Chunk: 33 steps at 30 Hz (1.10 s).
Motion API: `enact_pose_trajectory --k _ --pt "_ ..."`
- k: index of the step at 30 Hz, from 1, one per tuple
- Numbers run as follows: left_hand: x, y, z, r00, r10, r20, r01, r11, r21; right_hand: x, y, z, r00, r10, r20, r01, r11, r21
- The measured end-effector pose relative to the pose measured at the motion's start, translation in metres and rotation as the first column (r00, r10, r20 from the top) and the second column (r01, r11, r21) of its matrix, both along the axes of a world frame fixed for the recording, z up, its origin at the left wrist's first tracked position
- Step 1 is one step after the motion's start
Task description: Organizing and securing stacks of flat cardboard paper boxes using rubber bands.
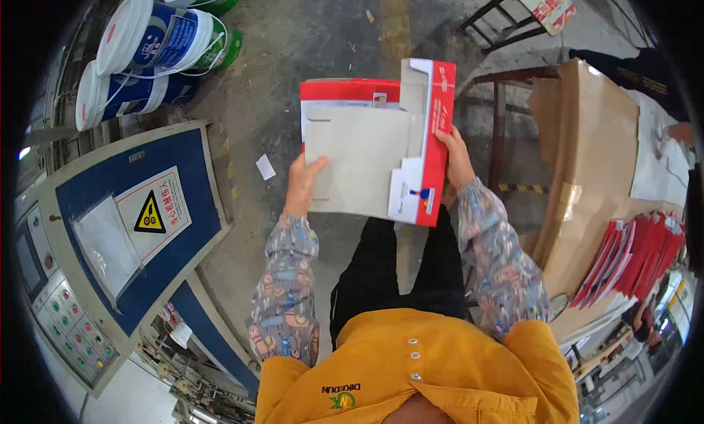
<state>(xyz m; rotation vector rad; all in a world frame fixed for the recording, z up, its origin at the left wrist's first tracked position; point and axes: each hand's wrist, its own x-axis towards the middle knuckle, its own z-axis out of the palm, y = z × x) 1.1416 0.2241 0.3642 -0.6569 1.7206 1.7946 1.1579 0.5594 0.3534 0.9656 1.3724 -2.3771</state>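
Observation:
Between my two hands is a flattened cardboard box [359, 156], with its plain grey inner side up and red and white printed flaps at the top and right. My left hand [301, 182] grips its left edge, thumb on top of the grey face and fingers hidden underneath. On the right side, my right hand [456, 158] is closed around the red flap, its thumb near the upper part of that edge. The box is held in the air above the floor, in front of my legs.
A blue machine panel [194, 204] with a warning sign and buttons stands at left. Paint buckets [158, 35] are stacked at upper left. On the right, a cardboard-covered table [587, 145] bears red folded boxes [645, 255]; another person's hand [680, 133] rests there. A stool [513, 17] stands beyond.

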Motion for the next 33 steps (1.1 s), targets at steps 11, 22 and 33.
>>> enact_pose_trajectory --k 11,22,33 --pt "-0.015 -0.002 -0.052 0.998 0.037 0.042 -0.033 0.995 -0.096 -0.025 -0.009 -0.055 0.994 0.037 0.105 -0.048 0.994 0.1" --pt "-0.004 -0.008 -0.088 0.989 -0.145 -0.037 0.127 0.942 -0.312 -0.022 -0.018 -0.066 0.999 0.042 0.031 -0.047 0.977 0.208" --pt "-0.012 -0.05 -0.076 0.946 -0.304 -0.108 0.142 0.694 -0.706 0.029 -0.01 0.038 0.984 0.132 -0.117 0.003 0.651 0.759"
